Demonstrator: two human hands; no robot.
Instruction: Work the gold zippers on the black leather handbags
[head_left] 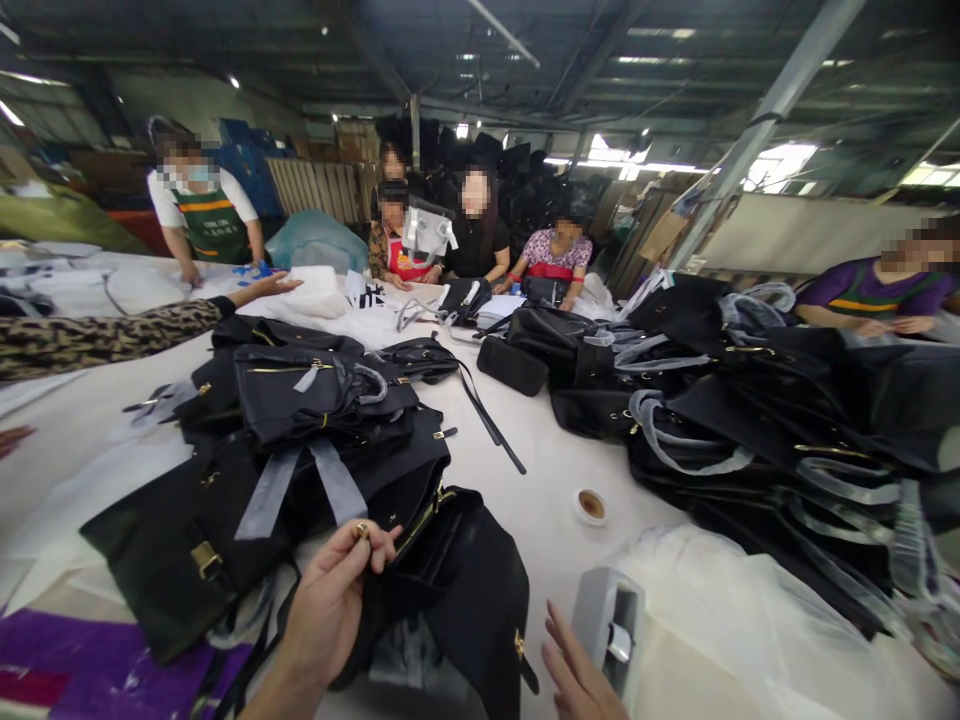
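Observation:
My left hand (334,590) is closed in a pinch on a small gold metal piece (363,531), held over the open mouth of a black bag (480,570). A gold zipper (420,520) runs along the bag's opening, and a gold buckle (519,643) sits on its side. Whether the pinched piece is joined to the bag I cannot tell. Low in the view, my right hand (574,670) has its fingers stretched out and holds nothing. Just beside it stands a grey device that looks like a tape dispenser (600,600).
More black bags (307,395) are heaped behind the left hand, with a larger pile (757,410) at right. A small tape roll (590,506) lies mid-table. White wrapping (697,590) covers the front right. A co-worker's patterned sleeve (112,335) reaches in from the left; several people sit or stand opposite.

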